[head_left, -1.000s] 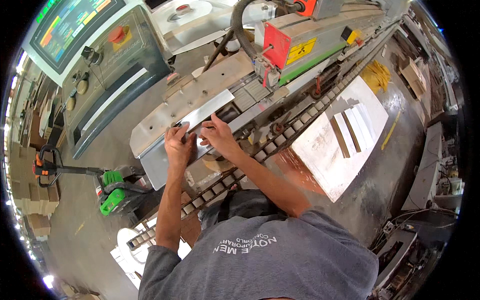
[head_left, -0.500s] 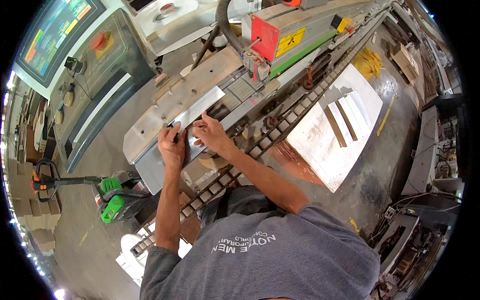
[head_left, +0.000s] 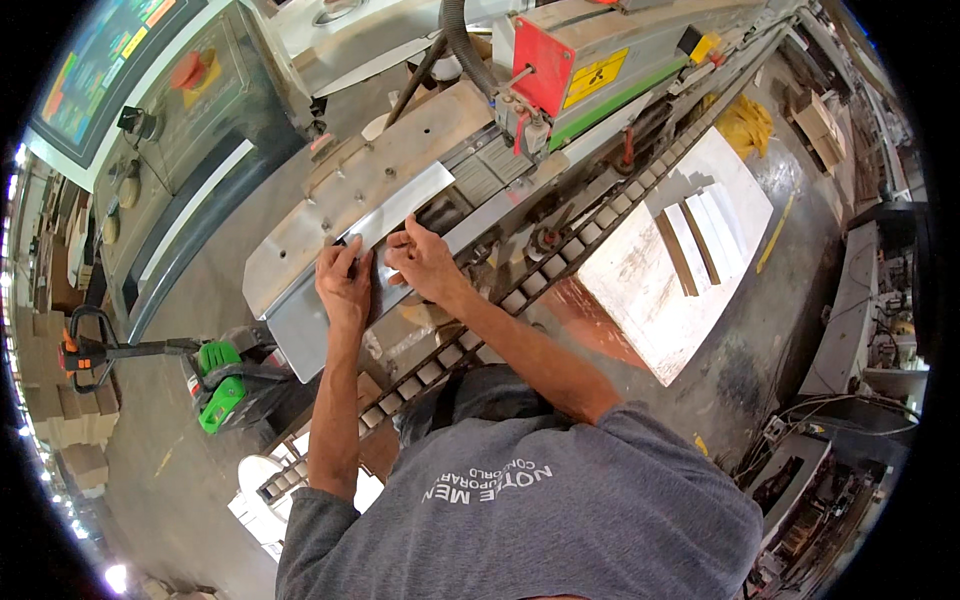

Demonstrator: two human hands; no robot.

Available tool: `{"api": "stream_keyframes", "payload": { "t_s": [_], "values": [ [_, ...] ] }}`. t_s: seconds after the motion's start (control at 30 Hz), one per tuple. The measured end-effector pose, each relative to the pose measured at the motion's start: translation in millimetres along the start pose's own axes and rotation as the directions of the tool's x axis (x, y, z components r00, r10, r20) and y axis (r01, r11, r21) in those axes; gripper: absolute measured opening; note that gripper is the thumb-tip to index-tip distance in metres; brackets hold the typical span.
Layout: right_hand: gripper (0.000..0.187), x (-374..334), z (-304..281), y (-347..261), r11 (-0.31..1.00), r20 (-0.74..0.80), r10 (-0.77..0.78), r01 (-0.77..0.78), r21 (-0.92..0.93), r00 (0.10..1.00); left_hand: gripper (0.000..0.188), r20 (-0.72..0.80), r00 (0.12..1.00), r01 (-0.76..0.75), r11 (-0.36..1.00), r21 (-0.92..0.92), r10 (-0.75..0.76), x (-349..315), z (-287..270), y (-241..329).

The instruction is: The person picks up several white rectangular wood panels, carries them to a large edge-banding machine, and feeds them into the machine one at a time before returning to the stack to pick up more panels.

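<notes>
My left hand (head_left: 344, 288) is bent over a shiny metal guide (head_left: 400, 212) on the machine's infeed, its fingers drawn together by a small dark spot; whatever they pinch is too small to name. Just to its right, my right hand (head_left: 424, 268) has curled fingers with thumb and forefinger close together, and anything between them is hidden. Both hands rest low over the grey metal plate (head_left: 305, 335). Behind the guide runs a worn, tan flat bed (head_left: 375, 165) with several bolts and holes.
A control console (head_left: 200, 150) with a screen stands at the left. The machine's red-ended housing (head_left: 543, 65) rises ahead. A roller chain track (head_left: 553, 266) crosses diagonally. White strips (head_left: 706, 230) lie on a white board (head_left: 650, 310) at the right. A green-and-black pallet jack (head_left: 222, 385) stands left.
My right hand's raised forefinger has curled in toward the thumb. The left hand stays at the guide with little change. The view has shifted slightly.
</notes>
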State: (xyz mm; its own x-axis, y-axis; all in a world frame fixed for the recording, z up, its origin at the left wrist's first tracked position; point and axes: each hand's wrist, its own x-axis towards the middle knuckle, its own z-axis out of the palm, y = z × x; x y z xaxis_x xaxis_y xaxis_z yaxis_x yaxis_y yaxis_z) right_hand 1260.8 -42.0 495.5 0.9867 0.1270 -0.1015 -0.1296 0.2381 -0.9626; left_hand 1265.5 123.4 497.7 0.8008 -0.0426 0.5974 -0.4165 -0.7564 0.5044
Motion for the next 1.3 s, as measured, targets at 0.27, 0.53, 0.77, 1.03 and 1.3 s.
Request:
{"api": "stream_keyframes", "payload": {
  "t_s": [0.27,0.53,0.77,1.03,1.3],
  "values": [
    [0.057,9,-29,-18,1.0,0.007,-0.007,0.007,0.003,1.0,0.026,0.037,0.999,0.025,1.0,-0.01,-0.025,14,25,17],
    [0.026,32,-87,-41,0.999,-0.137,-0.037,0.033,-0.03,0.99,0.02,0.1,0.994,0.033,0.999,0.017,-0.034,46,80,62],
    [0.026,46,-144,-44,0.958,-0.219,-0.232,0.183,-0.222,0.948,0.021,0.198,0.977,0.089,0.994,-0.065,-0.075,68,149,81],
    [0.035,-111,-222,-84,0.763,-0.341,-0.397,0.1,-0.638,0.852,0.023,0.183,0.979,0.117,0.981,-0.156,-0.087,92,176,107],
    [0.066,-199,-394,-34,0.038,-0.599,-0.391,-0.638,-0.769,0.699,0.016,0.218,0.973,-0.011,0.961,-0.275,0.074,46,120,158]
  ]
}}
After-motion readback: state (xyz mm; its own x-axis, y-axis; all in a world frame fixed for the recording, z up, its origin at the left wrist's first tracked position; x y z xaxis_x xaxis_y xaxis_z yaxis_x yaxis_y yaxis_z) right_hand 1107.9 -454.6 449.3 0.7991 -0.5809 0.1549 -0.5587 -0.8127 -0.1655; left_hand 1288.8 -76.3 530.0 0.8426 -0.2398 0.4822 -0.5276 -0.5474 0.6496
